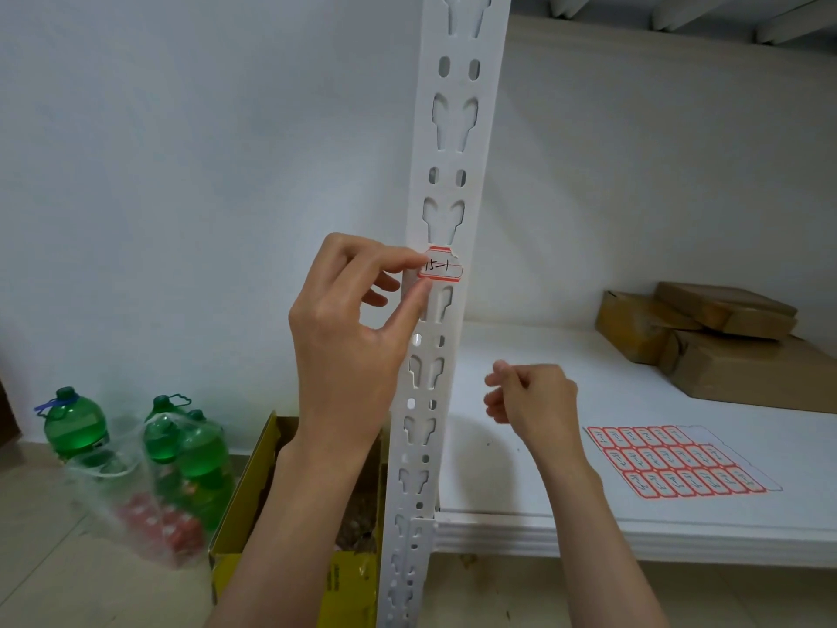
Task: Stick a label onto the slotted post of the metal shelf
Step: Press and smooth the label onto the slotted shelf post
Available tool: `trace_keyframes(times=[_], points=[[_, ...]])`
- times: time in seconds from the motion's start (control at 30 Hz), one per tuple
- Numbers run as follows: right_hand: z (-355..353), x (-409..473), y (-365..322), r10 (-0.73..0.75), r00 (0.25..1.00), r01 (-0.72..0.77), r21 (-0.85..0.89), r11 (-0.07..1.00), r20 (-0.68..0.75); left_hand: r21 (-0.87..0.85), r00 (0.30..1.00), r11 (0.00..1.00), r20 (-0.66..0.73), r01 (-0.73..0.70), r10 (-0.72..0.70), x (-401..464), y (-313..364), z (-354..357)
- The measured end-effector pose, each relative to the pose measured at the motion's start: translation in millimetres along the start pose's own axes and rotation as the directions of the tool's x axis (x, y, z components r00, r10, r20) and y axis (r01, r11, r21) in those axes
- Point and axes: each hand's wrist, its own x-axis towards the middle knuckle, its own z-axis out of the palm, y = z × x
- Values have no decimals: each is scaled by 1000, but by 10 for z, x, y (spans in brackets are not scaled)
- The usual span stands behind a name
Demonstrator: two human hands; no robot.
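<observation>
Now red-edged label (441, 265), "15-1", on post (453, 142)

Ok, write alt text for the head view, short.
A left hand pinches a red-edged label against a white slotted shelf post. The right hand hangs loosely curled over the shelf, where a label sheet and cardboard boxes lie.

The label (441, 265) sits on the slotted post (446, 183), left hand (348, 328) beside it. Right of the post, a label sheet (679, 462) lies on the shelf (521, 446), boxes (706, 337) behind. Bottles (181, 446) stand left, on the floor.
</observation>
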Motion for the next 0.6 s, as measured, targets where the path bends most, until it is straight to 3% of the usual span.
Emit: trace_keyframes(times=[0.13,0.37,0.47,0.6], points=[[43,74,202,40,999,-35,-155,987,30,-10,1000,1000,-8,-14,14,-1,-8,-19],[8,14,50,-73,995,65,-107,992,-72,-119,994,988,-32,100,-104,11,15,-20],[6,-48,-236,-217,958,235,78,969,-185,-213,971,950,-24,228,-238,21,41,-14],[-19,-300,-827,-394,866,490,363,793,-309,-295,946,905,-16,305,-324,38,35,-10]])
